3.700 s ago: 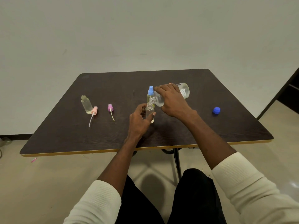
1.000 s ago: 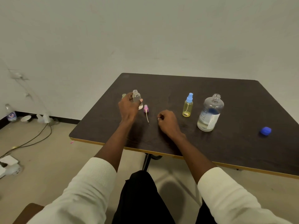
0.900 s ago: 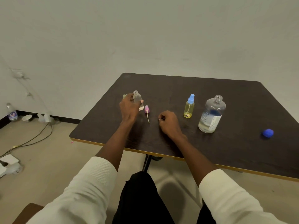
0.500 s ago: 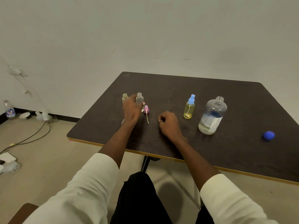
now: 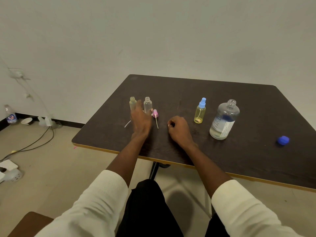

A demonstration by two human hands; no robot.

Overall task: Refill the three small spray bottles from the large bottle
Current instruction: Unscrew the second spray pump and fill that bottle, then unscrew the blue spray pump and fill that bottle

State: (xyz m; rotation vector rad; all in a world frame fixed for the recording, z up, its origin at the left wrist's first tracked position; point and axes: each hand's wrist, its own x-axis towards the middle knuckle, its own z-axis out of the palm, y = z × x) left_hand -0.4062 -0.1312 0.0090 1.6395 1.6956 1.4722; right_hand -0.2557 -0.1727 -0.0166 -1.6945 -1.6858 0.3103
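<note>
Two small uncapped bottles stand side by side on the dark table [image 5: 222,161]: a yellowish bottle [image 5: 132,103] and a clear bottle [image 5: 147,104]. My left hand [image 5: 141,119] hovers just in front of them with fingers straight, holding nothing. A purple spray head [image 5: 155,114] with its tube lies to the right of that hand; a white tube [image 5: 127,124] pokes out at its left. My right hand [image 5: 179,129] rests on the table as a loose fist. Further right stand a blue-capped spray bottle [image 5: 200,111] and the large open bottle [image 5: 224,120].
A blue cap [image 5: 283,140] lies near the table's right side. On the floor at left are cables [image 5: 34,142], a plastic bottle [image 5: 10,115], a bowl [image 5: 27,120] and a white power strip [image 5: 7,165].
My left hand has set the clear small bottle down beside the yellowish one and let go, its fingers now straight. Earlier the right hand stood the large bottle upright and came to rest.
</note>
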